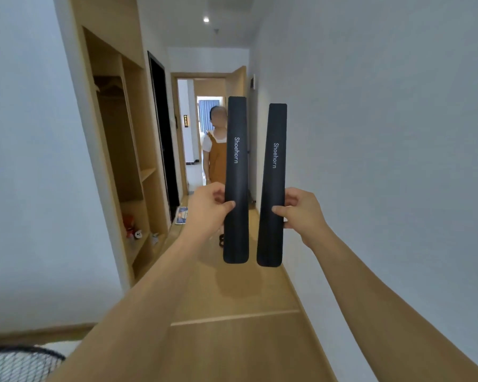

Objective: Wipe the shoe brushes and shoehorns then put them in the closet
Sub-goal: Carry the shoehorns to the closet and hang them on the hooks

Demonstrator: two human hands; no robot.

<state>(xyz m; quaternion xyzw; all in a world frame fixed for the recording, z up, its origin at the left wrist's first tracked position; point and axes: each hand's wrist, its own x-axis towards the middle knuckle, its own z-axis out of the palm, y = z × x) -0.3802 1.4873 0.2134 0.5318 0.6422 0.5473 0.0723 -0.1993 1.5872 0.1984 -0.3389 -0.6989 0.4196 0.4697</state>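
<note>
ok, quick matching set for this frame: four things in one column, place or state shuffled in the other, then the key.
Things
1. left shoehorn
2. right shoehorn
3. closet
4. person in orange

Place or state
A. open shelving along the left wall
B. standing down the hallway
C. upright, held by the right hand
D. upright, held by the left hand

Pairs: 1-D, 2-C, 3-A, 4-B

Wood floor [232,340] w/ a pale threshold strip [233,317] across it. Printed mat [181,215] lies by the dark doorway; small dark item, maybe a sandal [221,240], on the floor further down the hall.
</note>
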